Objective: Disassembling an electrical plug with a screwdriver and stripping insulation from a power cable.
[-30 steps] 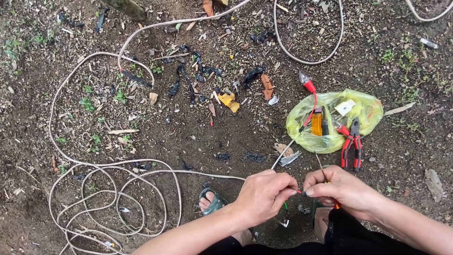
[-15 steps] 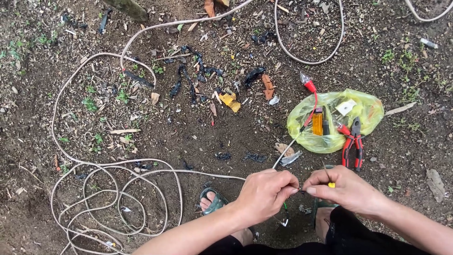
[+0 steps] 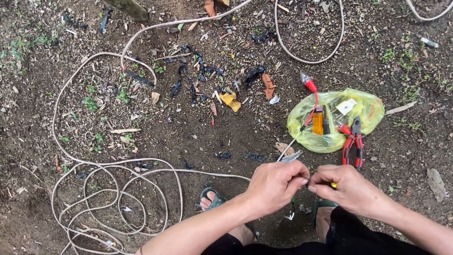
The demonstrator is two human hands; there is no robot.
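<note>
Head view: a white cable (image 3: 141, 172), coiled on the dirt at left, is being pinched at its end between the closed fingers of the left hand (image 3: 276, 184) and right hand (image 3: 349, 189), just below red pliers (image 3: 353, 144) on a yellow bag (image 3: 373, 111).

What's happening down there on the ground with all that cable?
A person crouches over bare dirt, the left hand and right hand meeting fingertip to fingertip around the end of a pale cable that loops in coils to the left. What the fingers pinch is too small to tell. Beside them a yellow plastic bag lies flat, with red-handled pliers and an orange lighter on it. Black scraps litter the soil.
</note>
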